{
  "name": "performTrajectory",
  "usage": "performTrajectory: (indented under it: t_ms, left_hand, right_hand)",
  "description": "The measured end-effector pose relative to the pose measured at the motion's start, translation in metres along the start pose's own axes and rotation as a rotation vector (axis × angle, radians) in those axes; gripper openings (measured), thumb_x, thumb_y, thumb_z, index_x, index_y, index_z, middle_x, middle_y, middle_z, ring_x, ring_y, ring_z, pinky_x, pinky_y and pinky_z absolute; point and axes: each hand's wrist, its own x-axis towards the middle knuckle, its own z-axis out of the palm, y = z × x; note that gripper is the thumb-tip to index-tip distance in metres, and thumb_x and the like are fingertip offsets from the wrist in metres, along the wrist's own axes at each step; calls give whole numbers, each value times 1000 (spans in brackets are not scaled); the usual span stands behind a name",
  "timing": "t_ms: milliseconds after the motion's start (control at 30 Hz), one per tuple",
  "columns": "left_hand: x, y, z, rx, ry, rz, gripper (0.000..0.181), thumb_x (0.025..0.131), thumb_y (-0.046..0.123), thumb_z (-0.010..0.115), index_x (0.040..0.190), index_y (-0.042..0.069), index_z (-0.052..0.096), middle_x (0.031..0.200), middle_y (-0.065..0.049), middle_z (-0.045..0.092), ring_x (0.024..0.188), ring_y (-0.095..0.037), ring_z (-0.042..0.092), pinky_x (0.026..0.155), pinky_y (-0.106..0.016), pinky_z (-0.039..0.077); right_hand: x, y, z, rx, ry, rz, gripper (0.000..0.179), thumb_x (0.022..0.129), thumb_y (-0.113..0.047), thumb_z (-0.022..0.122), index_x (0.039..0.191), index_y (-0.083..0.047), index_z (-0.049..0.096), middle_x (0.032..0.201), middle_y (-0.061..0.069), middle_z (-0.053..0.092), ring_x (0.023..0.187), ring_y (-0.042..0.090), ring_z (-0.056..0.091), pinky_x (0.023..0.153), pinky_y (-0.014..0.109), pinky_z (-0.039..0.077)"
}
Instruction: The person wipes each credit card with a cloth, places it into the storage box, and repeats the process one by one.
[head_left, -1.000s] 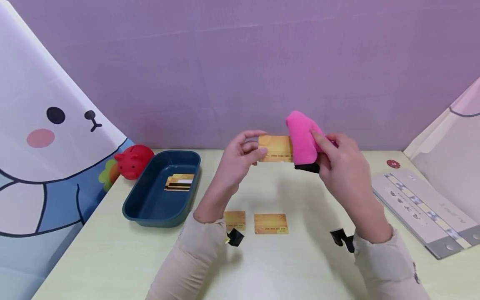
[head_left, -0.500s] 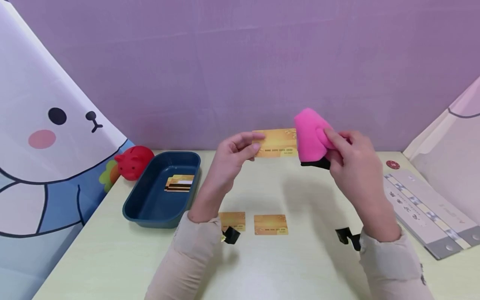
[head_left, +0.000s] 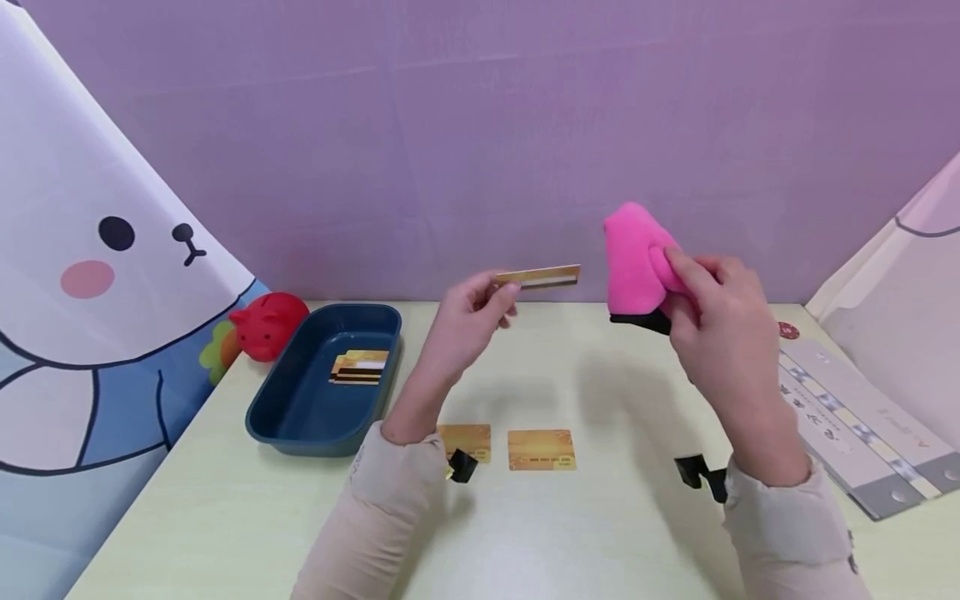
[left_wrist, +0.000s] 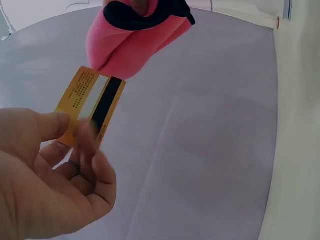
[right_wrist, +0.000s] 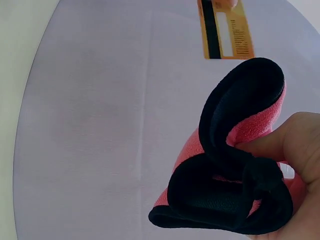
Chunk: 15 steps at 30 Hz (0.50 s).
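Note:
Thumb and fingers of my left hand pinch a gold bank card by its left end, above the table. In the left wrist view the back of this card shows a black stripe and a white strip. My right hand grips a soft pink fleece pouch, squeezed at its side. Seen from the right wrist, the black-trimmed opening of the pouch gapes into folds. A gap separates card and pouch in the head view. Two more gold cards, a left card and a right card, lie on the table below.
A dark blue tray at left holds several gold cards, striped sides showing. Behind it sits a red piggy bank. To the right are a grey boxed folder and a red chip. A purple cloth backs the table.
The card has come out of the pouch to the left and tipped nearly edge-on, now showing its striped back. My right hand has moved right and slightly up with the pouch.

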Motion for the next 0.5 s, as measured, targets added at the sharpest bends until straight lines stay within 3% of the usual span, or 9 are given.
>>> performTrajectory:
  t_ms: [67,133,267,333,400,500]
  left_hand:
    - [-1,-2,1,31,23,10,24,103,26,58,98,5,66,73,-6,48,66,-21,46,63,-27,40]
    - [-1,-4,1,81,30,26,30,103,29,58,84,7,57,71,-5,39,67,-22,39,63,-30,34]
    - [-1,-5,3,133,18,40,34,104,29,55,77,9,48,80,-5,43,80,-21,47,73,-32,41]
    - [0,-5,5,129,9,27,27,104,26,54,84,8,53,83,-6,47,86,-22,52,80,-33,48]
    - [0,-5,5,111,-1,7,18,104,23,53,100,8,61,84,-8,50,83,-24,56,81,-38,52]
    - [1,-4,6,86,-15,-25,29,103,18,55,130,11,60,85,-8,53,78,-23,55,75,-37,51]
  right_hand:
    - [0,-1,0,3,-1,2,41,91,-1,61,129,-11,68,112,25,64,102,44,55,82,55,42]
    - [0,-1,0,4,-6,4,40,91,-1,61,130,-10,68,112,25,64,102,44,55,82,55,42]
    - [0,-3,1,4,-16,11,41,91,-1,61,130,-10,68,113,25,64,103,44,55,82,55,42]
    - [0,-4,0,2,-14,9,41,91,-2,61,130,-10,67,114,25,64,104,44,55,83,56,42]
    - [0,-4,0,2,-6,6,40,91,-2,61,130,-10,68,113,25,64,104,44,55,84,56,42]
    - [-1,-7,1,10,0,-10,40,91,-2,61,130,-10,68,112,25,64,104,44,55,84,55,43]
